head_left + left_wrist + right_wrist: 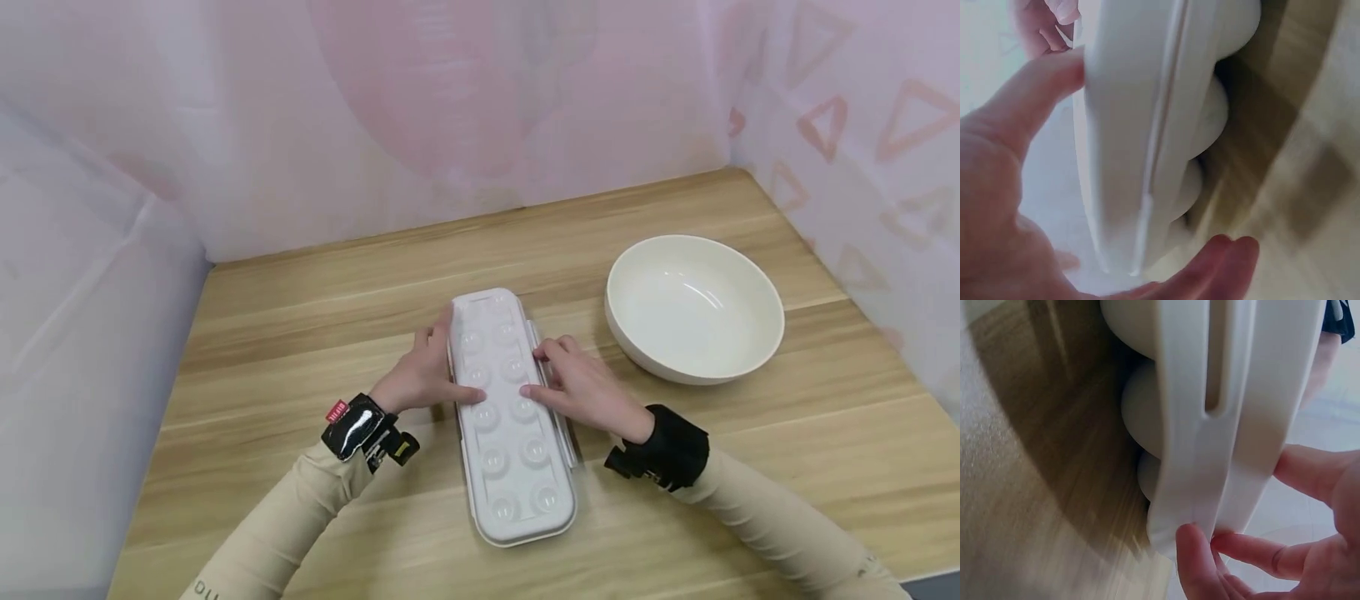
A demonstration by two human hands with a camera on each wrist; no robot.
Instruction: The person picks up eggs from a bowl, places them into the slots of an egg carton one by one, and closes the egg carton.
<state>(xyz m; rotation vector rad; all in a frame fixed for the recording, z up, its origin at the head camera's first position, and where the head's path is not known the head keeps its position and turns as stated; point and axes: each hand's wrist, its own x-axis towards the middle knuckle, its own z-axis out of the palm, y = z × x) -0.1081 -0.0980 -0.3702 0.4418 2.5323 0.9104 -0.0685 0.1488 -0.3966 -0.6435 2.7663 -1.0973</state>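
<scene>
A long white plastic egg box, its lid marked with two rows of round bumps, lies closed between the two hands. The left hand is at its left edge, thumb on the lid and fingers spread along the side toward the far corner. Beneath, the left wrist view shows rounded cups. From the right, the right hand sets its thumb on the lid, with bent fingertips at the side flap near the seam. A slot runs through that flap. What is inside the box is hidden.
A wide cream bowl stands to the right, beyond the right hand. Everything rests on a wood-grain table. Pale printed cloth hangs behind and along both sides. Each wrist wears a black camera strap.
</scene>
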